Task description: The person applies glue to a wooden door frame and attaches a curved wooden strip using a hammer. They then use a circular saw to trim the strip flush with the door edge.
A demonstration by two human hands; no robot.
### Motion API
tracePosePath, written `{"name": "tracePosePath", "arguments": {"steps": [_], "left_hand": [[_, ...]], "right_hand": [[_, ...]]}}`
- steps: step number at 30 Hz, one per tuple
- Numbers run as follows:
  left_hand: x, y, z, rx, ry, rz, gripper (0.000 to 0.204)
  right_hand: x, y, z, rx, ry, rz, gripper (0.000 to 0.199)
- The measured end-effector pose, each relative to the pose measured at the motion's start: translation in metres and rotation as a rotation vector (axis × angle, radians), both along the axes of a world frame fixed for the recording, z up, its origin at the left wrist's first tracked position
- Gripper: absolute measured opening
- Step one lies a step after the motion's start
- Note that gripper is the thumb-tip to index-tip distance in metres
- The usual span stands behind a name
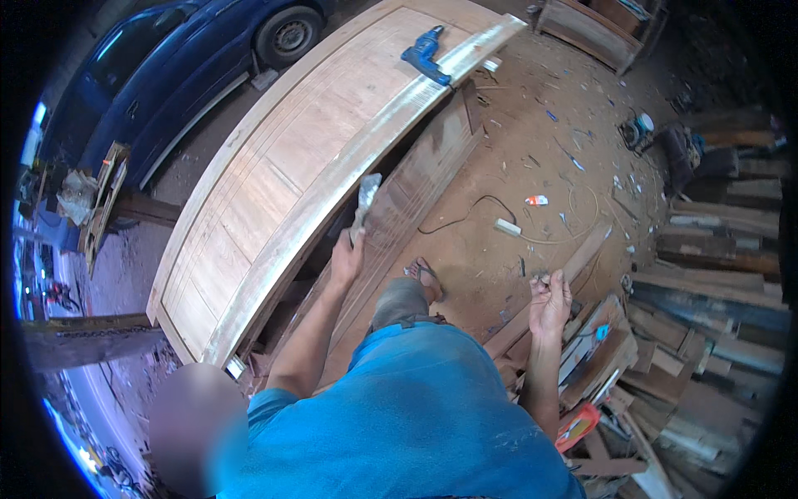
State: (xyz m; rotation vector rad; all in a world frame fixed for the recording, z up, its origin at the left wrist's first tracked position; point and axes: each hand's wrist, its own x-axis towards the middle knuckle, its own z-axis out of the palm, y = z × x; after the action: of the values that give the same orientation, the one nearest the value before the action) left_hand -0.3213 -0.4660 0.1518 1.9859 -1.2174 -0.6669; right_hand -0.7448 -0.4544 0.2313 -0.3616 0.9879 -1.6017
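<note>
My left hand [347,256] is closed round the handle of a putty knife [366,200], its broad whitish blade pointing up and away from me. The blade is beside the near edge of a large wooden door panel [270,162] with grooved lines and a pale smeared rim. My right hand [549,304] is raised at the right, palm up, with its fingers curled together. Something small and greyish shows at its fingertips, too small to name. A blue power drill [426,56] lies on the far end of the panel.
A second wooden panel [424,179] leans below the first. On the dusty floor lie a white power strip [507,227], its cord, an orange-and-white packet [537,200] and wood scraps. Stacked boards [723,283] fill the right. A blue car [166,83] stands behind the panel.
</note>
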Motion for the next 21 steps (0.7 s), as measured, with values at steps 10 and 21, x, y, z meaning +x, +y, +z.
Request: {"name": "tracePosePath", "arguments": {"steps": [10, 21], "left_hand": [[0.076, -0.193, -0.032, 0.056, -0.009, 0.391, 0.061], [-0.051, -0.226, 0.064, -0.148, 0.465, 0.028, 0.042]], "right_hand": [[0.060, -0.159, 0.044, 0.163, 0.077, 0.342, 0.008], [0.151, -0.295, 0.022, 0.199, -0.056, 0.711, 0.031]]}}
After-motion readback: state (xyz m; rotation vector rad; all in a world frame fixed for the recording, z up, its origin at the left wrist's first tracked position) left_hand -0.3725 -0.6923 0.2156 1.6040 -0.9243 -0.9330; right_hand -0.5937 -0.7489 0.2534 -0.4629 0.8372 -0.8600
